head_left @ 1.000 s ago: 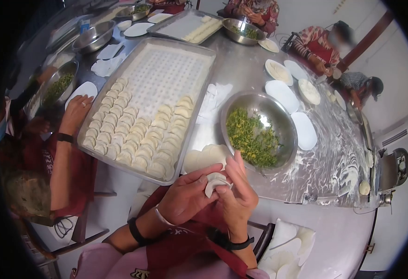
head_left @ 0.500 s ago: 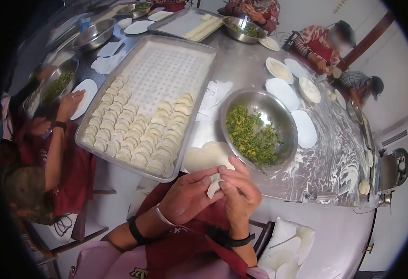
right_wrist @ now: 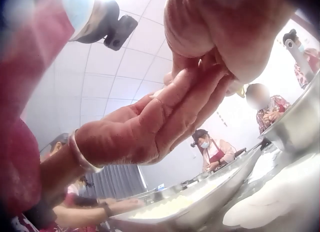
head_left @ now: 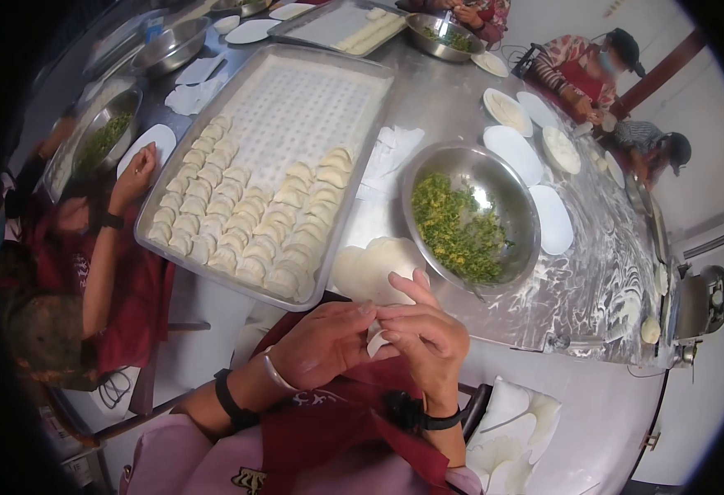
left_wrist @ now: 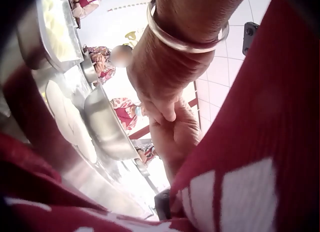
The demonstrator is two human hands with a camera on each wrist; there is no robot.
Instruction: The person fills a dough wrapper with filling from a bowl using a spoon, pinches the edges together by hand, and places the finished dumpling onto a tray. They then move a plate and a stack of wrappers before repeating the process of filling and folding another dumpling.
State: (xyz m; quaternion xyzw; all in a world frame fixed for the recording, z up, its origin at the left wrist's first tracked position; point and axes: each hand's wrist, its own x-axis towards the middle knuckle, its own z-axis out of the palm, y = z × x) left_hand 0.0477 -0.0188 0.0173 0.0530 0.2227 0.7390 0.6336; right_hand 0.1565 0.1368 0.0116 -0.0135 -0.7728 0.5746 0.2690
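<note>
In the head view, a small white dumpling [head_left: 376, 341] is held between both hands in front of the red apron, mostly covered by fingers. My left hand [head_left: 317, 346], with a bracelet at its wrist, grips it from one side. My right hand [head_left: 430, 337] pinches it from the other, one finger raised. The left wrist view shows the left hand [left_wrist: 165, 74] against the right hand [left_wrist: 175, 139], with the dumpling hidden. In the right wrist view, the right hand [right_wrist: 225, 32] covers the left hand's fingertips, and a sliver of dough [right_wrist: 157, 94] shows above the left hand [right_wrist: 130, 132].
Beyond the hands lie flat dough wrappers [head_left: 370, 268] and a metal bowl of green filling [head_left: 461, 227]. A large tray [head_left: 143, 219] holds rows of dumplings. White plates [head_left: 552, 219] stand right of the bowl, beside a floured tabletop [head_left: 581, 289]. Other people sit around.
Fingers cover more of the dumpling than a second ago. The right hand's raised finger stands more apart. The head view has shifted slightly, and the neighbour's hand at left has lifted and curled.
</note>
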